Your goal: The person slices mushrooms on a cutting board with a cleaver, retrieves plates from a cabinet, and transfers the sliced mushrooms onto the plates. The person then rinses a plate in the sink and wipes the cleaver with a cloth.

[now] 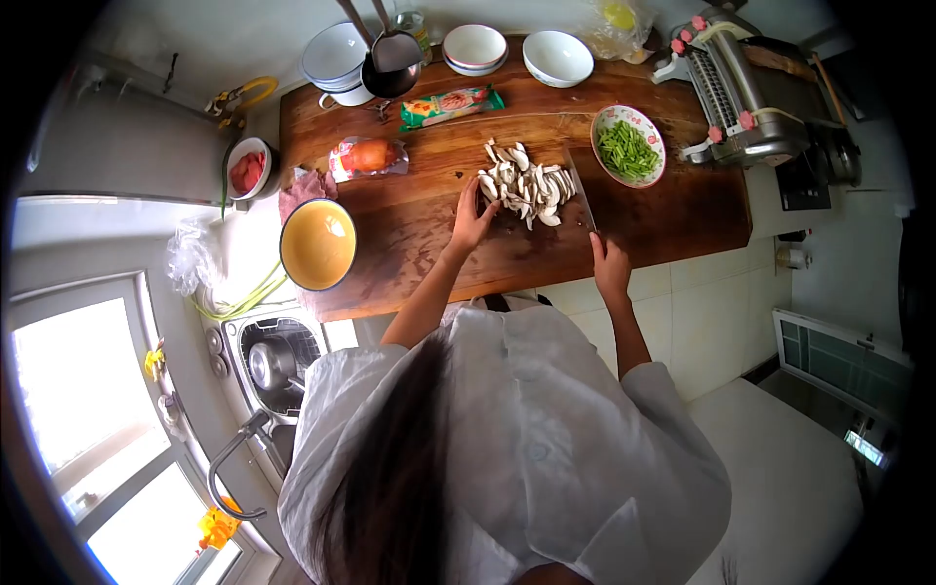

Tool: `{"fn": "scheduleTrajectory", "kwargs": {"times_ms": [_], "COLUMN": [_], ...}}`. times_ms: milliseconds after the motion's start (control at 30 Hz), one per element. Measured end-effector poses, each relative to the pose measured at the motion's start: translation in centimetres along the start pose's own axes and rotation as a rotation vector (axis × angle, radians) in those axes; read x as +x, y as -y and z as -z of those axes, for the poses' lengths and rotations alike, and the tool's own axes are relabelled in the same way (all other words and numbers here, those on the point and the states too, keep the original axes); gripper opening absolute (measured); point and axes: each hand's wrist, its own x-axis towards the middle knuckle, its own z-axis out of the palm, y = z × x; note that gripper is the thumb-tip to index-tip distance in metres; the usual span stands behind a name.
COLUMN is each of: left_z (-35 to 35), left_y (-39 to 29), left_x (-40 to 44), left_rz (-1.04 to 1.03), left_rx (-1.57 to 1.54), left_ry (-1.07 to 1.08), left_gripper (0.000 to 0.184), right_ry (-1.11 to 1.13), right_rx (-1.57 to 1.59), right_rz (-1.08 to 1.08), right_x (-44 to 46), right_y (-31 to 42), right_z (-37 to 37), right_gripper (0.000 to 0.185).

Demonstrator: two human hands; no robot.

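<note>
Sliced mushrooms [529, 185] lie in a loose pile on the wooden counter [409, 253]. At the pile's left edge my left hand [473, 216] touches the slices, its fingers apart and slightly curved. My right hand [611, 265] is closed round the handle of a knife [582, 191], whose broad blade stands along the right side of the pile. To the right of the blade is a patterned bowl [659, 168] of chopped green vegetable [627, 150]. A green packet [450, 106] lies behind the mushrooms, and an orange-red package [369, 157] is to their left.
A yellow bowl [319, 245] sits at the counter's left end, near a bowl of red pieces [250, 169]. White bowls [558, 58] and ladles [394, 51] are at the back. A metal machine [733, 93] stands back right. The sink [278, 366] is lower left.
</note>
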Motion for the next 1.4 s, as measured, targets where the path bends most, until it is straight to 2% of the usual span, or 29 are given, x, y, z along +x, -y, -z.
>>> {"fn": "scheduleTrajectory", "kwargs": {"times_ms": [100, 233, 300, 333, 400, 533, 767, 1000, 1033, 1100, 1300, 1400], "left_z": [0.0, 0.5, 0.8, 0.8, 0.4, 0.4, -0.7, -3.2, -3.5, -4.4, -6.3, -7.2], "left_y": [0.8, 0.4, 0.2, 0.3, 0.8, 0.6, 0.7, -0.1, -0.4, -1.0, -3.0, -4.1], "left_x": [0.0, 0.0, 0.0, -0.1, 0.0, 0.5, 1.4, 2.8, 3.0, 3.3, 4.6, 4.6], "left_rz": [-0.049, -0.032, -0.05, -0.067, -0.09, -0.113, -0.095, -0.118, -0.114, -0.123, -0.1, -0.118], "left_rx": [0.065, 0.023, 0.022, 0.028, 0.059, 0.104, 0.115, 0.152, 0.152, 0.232, -0.017, 0.001], "left_ry": [-0.044, -0.02, -0.008, 0.0, -0.02, -0.035, -0.01, -0.21, -0.206, -0.235, -0.351, -0.376], "left_gripper": [0.063, 0.066, 0.066, 0.067, 0.067, 0.068, 0.069, 0.071, 0.071, 0.071, 0.067, 0.064], "right_ry": [0.134, 0.078, 0.204, 0.2, 0.253, 0.237, 0.367, 0.566, 0.563, 0.544, 0.374, 0.422], "right_rx": [0.116, 0.116, 0.509, 0.503, 0.775, 0.914, 1.004, 1.066, 1.019, 1.032, 0.89, 0.906], "right_rz": [-0.05, -0.005, -0.268, -0.273, -0.366, -0.527, -0.482, -0.427, -0.529, -0.565, -0.495, -0.479], "right_x": [-0.2, -0.9, -1.2, -1.4, -1.9, -2.9, -2.5, 0.9, 1.5, 2.2, 1.4, 1.4], "right_y": [0.8, 0.0, 0.0, -0.7, -2.7, -4.3, -5.4, -5.9, -5.5, -4.8, -0.2, 0.1], "right_z": [-0.1, -0.2, 0.8, 0.8, 0.0, -1.4, -1.8, -3.3, -3.6, -4.1, -7.0, -7.1], "right_gripper": [0.047, 0.046, 0.049, 0.049, 0.051, 0.054, 0.054, 0.057, 0.058, 0.058, 0.057, 0.055]}}
